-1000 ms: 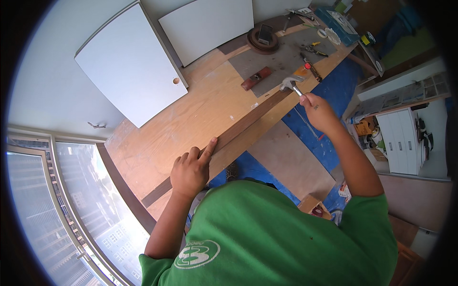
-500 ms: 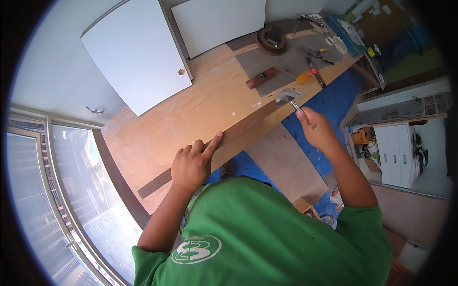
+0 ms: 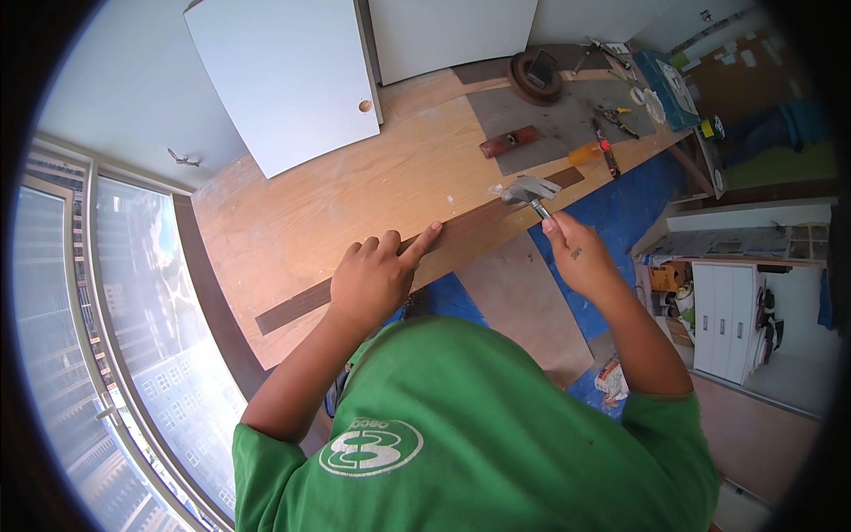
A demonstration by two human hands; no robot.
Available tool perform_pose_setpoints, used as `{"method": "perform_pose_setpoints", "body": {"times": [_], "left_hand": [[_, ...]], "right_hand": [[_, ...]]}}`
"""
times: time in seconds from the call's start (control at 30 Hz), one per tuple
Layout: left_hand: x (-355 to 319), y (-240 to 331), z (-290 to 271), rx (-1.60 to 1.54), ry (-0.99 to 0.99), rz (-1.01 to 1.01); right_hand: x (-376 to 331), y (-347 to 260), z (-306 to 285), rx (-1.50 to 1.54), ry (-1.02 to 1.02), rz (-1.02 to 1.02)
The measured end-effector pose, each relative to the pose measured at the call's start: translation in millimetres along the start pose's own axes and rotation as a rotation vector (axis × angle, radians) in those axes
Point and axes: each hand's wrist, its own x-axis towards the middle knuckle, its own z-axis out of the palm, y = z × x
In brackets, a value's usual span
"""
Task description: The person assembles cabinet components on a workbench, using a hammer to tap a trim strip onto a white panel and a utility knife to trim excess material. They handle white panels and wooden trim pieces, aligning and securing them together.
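Observation:
A long dark brown wood strip [image 3: 470, 222] lies slantwise along the near edge of a plywood worktop [image 3: 355, 199]. My left hand [image 3: 372, 273] presses down on its middle, index finger stretched along it and the other fingers bent over its far edge. The left thumb is mostly hidden. In my right hand [image 3: 581, 253] is a claw hammer [image 3: 530, 189], gripped high on the shaft near the head. That metal head is over the strip's right part; whether it touches the wood I cannot tell. Beyond the hammer sits a reddish-brown hand plane [image 3: 509, 142].
Screwdrivers [image 3: 606, 151], pliers [image 3: 618, 122] and a round brown piece [image 3: 535, 89] carrying a phone lie on the right of the worktop. A teal case [image 3: 665, 93] stands at its far end. White panels [image 3: 288, 89] lean at the back. Blue sheeting [image 3: 581, 293] covers the floor.
The view has shifted a little. Against the worktop, the hammer has come left and nearer, over the strip. My left hand keeps its place on the wood.

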Motion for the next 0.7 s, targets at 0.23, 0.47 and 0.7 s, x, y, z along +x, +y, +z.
{"method": "perform_pose_setpoints", "body": {"times": [0.23,0.47,0.7], "left_hand": [[-4.1,-1.4,-2.3,-0.079,-0.069,-0.005],[-34.7,-22.6,-1.9,-0.030,-0.011,-0.011],[-82.6,-56.3,-6.5,-0.051,0.045,-0.062]], "right_hand": [[-10.1,-29.4,7.1,0.054,-0.042,-0.023],[-17.3,-51.4,25.1,-0.002,-0.107,-0.058],[-28.0,-71.9,41.1,0.065,-0.133,-0.159]]}}
